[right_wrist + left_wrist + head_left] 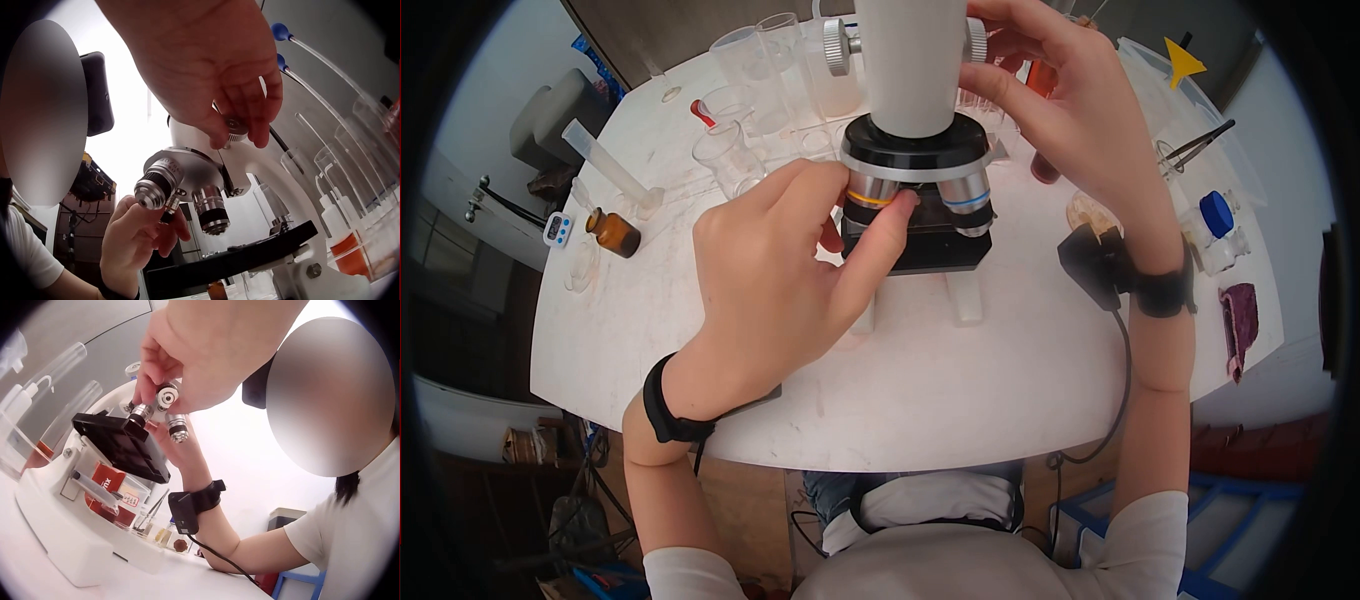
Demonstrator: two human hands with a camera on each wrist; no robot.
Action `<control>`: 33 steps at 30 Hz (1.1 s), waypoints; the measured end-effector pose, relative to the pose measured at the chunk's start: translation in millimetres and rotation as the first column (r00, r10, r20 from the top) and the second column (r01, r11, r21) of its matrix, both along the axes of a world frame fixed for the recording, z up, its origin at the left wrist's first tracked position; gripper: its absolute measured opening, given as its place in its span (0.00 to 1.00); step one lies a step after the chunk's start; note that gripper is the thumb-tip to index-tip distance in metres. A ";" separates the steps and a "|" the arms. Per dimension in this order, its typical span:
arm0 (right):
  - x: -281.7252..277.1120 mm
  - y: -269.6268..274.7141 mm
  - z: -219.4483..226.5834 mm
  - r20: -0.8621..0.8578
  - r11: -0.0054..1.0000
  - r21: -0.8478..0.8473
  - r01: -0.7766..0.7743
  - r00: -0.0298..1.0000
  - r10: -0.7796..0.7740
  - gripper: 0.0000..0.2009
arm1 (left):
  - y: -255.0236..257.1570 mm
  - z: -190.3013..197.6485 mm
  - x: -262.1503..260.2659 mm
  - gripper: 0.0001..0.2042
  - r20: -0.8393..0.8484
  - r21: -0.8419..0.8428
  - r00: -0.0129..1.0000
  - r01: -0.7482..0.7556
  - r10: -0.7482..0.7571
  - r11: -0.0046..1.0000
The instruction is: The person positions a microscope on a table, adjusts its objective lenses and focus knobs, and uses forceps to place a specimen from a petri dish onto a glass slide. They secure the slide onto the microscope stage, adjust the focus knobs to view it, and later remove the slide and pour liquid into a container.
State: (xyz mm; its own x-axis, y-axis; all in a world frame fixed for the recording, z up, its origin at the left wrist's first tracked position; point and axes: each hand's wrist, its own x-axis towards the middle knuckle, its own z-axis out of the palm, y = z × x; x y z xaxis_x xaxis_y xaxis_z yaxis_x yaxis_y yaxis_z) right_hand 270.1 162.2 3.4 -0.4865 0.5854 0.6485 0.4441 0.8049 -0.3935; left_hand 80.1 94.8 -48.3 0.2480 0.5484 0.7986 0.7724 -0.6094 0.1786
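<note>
A white microscope [912, 70] stands at the table's far middle, its black nosepiece [915, 145] over a black stage [945, 255]. With thumb and fingers, my left hand [785, 260] pinches an objective lens marked with a yellow ring [870, 196]. Another objective with a blue ring [966, 196] hangs to its right. On the microscope's right side, my right hand [1080, 110] grips the focus knob [235, 128] between thumb and fingers. The right wrist view shows a gap between the objectives and the stage.
Beakers [725, 155] and a graduated cylinder [605, 162] stand left of the microscope, with a brown bottle [614, 233] lying nearer. At right are tweezers [1200, 145], a blue-capped jar [1217, 215] and a purple cloth [1240, 325]. A cable [1122, 380] runs down from my right wrist.
</note>
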 end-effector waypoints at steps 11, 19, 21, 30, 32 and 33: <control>0.9 3.1 -2.4 -0.024 0.998 0.032 -0.050 0.998 0.051 0.14 | -0.1 4.5 -3.3 0.12 0.233 -0.373 0.970 0.158 -0.072 0.914; 2.8 15.1 -8.9 -0.061 0.997 -0.007 -0.074 0.995 0.074 0.14 | 18.3 9.1 -16.3 0.11 0.264 -0.465 0.946 0.297 -0.190 0.834; 3.2 14.7 -8.7 -0.058 0.998 -0.007 -0.065 0.996 0.065 0.14 | 23.1 5.4 -18.8 0.11 0.275 -0.446 0.936 0.325 -0.218 0.834; 3.8 15.4 -8.8 -0.043 0.998 0.011 -0.057 0.997 0.057 0.14 | 29.8 -5.2 -20.3 0.05 0.339 -0.376 0.928 0.285 -0.155 0.882; 1.5 11.7 -5.9 -0.039 0.999 -0.016 -0.034 0.999 0.033 0.13 | 34.4 -7.8 -20.3 0.03 0.351 -0.348 0.908 0.354 -0.229 0.868; 1.0 9.5 -4.1 -0.035 0.999 -0.043 -0.010 0.999 0.008 0.13 | 33.3 -6.0 -20.7 0.03 0.351 -0.347 0.908 0.354 -0.230 0.868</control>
State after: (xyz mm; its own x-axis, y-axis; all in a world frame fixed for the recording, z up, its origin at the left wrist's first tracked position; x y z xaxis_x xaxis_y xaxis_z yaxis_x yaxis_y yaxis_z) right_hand 271.1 171.7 -0.8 -0.4698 0.6090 0.6390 0.4223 0.7907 -0.4431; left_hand 59.4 128.0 -54.4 0.2401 0.7701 0.5910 0.4452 -0.6284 0.6379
